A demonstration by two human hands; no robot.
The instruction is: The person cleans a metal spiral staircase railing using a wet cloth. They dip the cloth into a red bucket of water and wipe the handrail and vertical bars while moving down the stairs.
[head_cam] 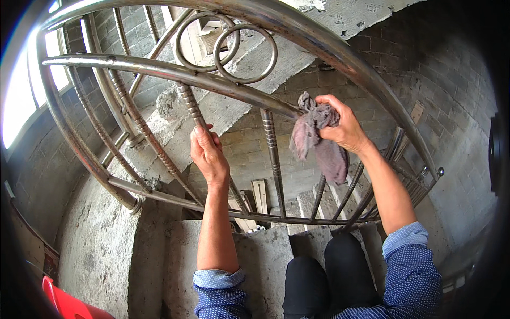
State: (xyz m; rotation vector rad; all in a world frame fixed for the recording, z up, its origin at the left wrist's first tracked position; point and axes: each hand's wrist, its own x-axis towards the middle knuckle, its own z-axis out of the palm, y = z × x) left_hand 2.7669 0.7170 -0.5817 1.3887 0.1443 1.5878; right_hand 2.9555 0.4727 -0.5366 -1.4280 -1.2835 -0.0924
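Note:
A metal stair railing point(167, 71) curves across the view in front of me. My left hand point(210, 155) is closed around one of its spiral-patterned balusters point(191, 104), below the middle rail. In my right hand point(346, 125) is a bunched, greyish-mauve cloth point(332, 159), pressed around the middle rail, whose surface under it is hidden. Part of the cloth hangs down past the rail. The thick top handrail point(318, 44) arches above my right hand. Two overlapping metal rings point(246, 54) sit between the handrail and the middle rail.
Rough concrete steps point(263, 255) lie under my knees point(346, 267) and descend to the right. A red plastic container point(69, 301) stands at lower left. Wooden boards point(259, 195) lean below, beyond the railing. A bright window point(24, 91) is at left, and block walls point(446, 87) surround the stairwell.

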